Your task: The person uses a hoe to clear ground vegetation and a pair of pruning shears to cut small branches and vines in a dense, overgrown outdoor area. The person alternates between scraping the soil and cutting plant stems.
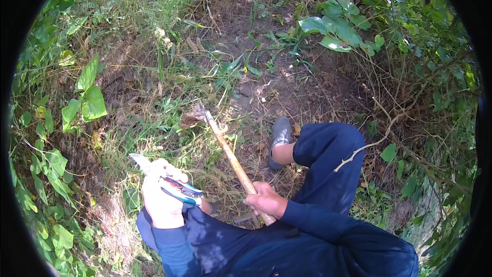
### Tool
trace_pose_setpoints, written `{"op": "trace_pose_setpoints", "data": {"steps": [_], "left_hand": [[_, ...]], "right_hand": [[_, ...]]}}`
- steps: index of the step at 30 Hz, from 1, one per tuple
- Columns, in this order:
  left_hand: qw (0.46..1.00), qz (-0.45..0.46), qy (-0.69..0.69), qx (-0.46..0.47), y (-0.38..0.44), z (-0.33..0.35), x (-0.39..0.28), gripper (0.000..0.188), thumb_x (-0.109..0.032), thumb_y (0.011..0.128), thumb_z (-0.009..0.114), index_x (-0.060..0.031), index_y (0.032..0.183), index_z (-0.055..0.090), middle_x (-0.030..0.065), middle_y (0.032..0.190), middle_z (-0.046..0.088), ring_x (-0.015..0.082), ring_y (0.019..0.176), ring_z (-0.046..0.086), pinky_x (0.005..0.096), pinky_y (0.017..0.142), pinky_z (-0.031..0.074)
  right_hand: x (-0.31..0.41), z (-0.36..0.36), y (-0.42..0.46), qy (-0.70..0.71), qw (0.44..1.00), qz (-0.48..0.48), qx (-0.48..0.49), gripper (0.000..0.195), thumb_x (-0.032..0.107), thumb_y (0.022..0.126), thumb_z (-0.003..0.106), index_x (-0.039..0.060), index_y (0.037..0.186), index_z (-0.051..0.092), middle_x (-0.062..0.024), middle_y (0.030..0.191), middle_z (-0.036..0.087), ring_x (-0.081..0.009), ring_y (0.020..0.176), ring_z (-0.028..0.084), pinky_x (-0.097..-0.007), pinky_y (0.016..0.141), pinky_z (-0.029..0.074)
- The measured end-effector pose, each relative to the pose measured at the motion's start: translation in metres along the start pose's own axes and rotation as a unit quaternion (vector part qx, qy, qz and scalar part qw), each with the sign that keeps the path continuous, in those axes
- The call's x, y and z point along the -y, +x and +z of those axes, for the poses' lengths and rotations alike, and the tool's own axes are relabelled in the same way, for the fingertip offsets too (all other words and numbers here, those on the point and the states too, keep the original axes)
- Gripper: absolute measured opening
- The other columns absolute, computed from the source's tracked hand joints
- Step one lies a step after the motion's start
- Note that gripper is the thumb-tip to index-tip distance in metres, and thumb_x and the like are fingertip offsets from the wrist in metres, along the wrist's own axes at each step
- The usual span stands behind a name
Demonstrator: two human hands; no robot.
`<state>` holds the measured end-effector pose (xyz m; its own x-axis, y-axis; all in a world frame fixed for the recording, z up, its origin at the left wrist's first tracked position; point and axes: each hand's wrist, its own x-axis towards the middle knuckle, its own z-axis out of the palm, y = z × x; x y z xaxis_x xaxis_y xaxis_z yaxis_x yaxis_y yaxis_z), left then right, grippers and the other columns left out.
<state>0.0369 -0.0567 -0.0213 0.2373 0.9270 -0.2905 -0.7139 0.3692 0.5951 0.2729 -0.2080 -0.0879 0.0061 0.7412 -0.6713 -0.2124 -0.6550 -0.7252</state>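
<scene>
My left hand, bright in the sun, is closed around a pair of pruning shears. Their blade sticks out past my fingers at upper left, and the dark and blue-green handles come out on the right of the palm. In my right hand is the lower part of a wooden handle, near its butt end. This handle belongs to a small hoe-like tool, slanting up and to the left. Its metal head is low over or on the weeds, with a brown clump of what looks like soil beside it.
Leafy vines crowd the left side, with large leaves. Broad-leaved shrubs rise at right. A bare crooked branch reaches across my bent knee. My grey shoe rests on soil and dry grass.
</scene>
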Motion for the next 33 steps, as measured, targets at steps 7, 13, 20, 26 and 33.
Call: {"op": "trace_pose_setpoints", "data": {"steps": [7, 13, 20, 26, 33], "left_hand": [[1.000, 0.016, -0.011, -0.005, -0.006, 0.002, 0.001, 0.020, -0.023, 0.103, 0.060, -0.0052, 0.112, 0.058, 0.0079, 0.084, 0.059, 0.0250, 0.076, 0.061, 0.0430, 0.072, 0.054], [0.999, 0.018, 0.009, -0.033, -0.006, 0.003, 0.000, 0.025, -0.028, 0.105, 0.059, -0.0047, 0.114, 0.058, 0.0082, 0.084, 0.059, 0.0253, 0.075, 0.060, 0.0430, 0.070, 0.055], [0.999, -0.015, 0.007, -0.046, -0.010, 0.019, -0.004, 0.026, -0.034, 0.106, 0.057, -0.0076, 0.106, 0.055, 0.0080, 0.083, 0.059, 0.0277, 0.074, 0.062, 0.0439, 0.068, 0.057], [0.996, 0.010, 0.024, -0.084, -0.013, 0.028, -0.006, 0.013, -0.019, 0.102, 0.060, -0.0072, 0.103, 0.056, 0.0052, 0.082, 0.053, 0.0225, 0.072, 0.058, 0.0425, 0.067, 0.052], [0.999, 0.004, 0.017, -0.051, -0.012, 0.019, -0.006, 0.022, -0.027, 0.105, 0.058, -0.0060, 0.108, 0.057, 0.0078, 0.083, 0.059, 0.0251, 0.072, 0.061, 0.0427, 0.066, 0.055]], "right_hand": [[0.001, -0.019, 0.025, 0.025, 0.990, -0.067, -0.120, 0.013, 0.006, 0.088, 0.067, -0.0007, 0.094, 0.057, -0.0042, 0.070, 0.058, -0.0120, 0.055, 0.057, -0.0289, 0.048, 0.049], [0.035, -0.065, 0.116, 0.188, 0.945, -0.154, -0.220, 0.007, 0.008, 0.091, 0.065, 0.0048, 0.088, 0.060, -0.0032, 0.069, 0.059, -0.0148, 0.054, 0.058, -0.0312, 0.048, 0.049], [0.082, -0.112, 0.223, 0.284, 0.912, -0.158, -0.251, 0.006, 0.004, 0.087, 0.065, 0.0022, 0.088, 0.059, -0.0039, 0.071, 0.057, -0.0161, 0.056, 0.057, -0.0311, 0.052, 0.050], [0.071, -0.108, 0.264, 0.192, 0.952, -0.101, -0.217, 0.007, 0.004, 0.087, 0.065, 0.0026, 0.089, 0.058, -0.0045, 0.071, 0.057, -0.0169, 0.056, 0.058, -0.0325, 0.048, 0.049], [-0.002, -0.019, 0.221, 0.225, 0.947, -0.032, -0.226, 0.007, 0.003, 0.090, 0.063, 0.0017, 0.087, 0.057, -0.0057, 0.071, 0.056, -0.0167, 0.056, 0.056, -0.0330, 0.048, 0.050]]}}
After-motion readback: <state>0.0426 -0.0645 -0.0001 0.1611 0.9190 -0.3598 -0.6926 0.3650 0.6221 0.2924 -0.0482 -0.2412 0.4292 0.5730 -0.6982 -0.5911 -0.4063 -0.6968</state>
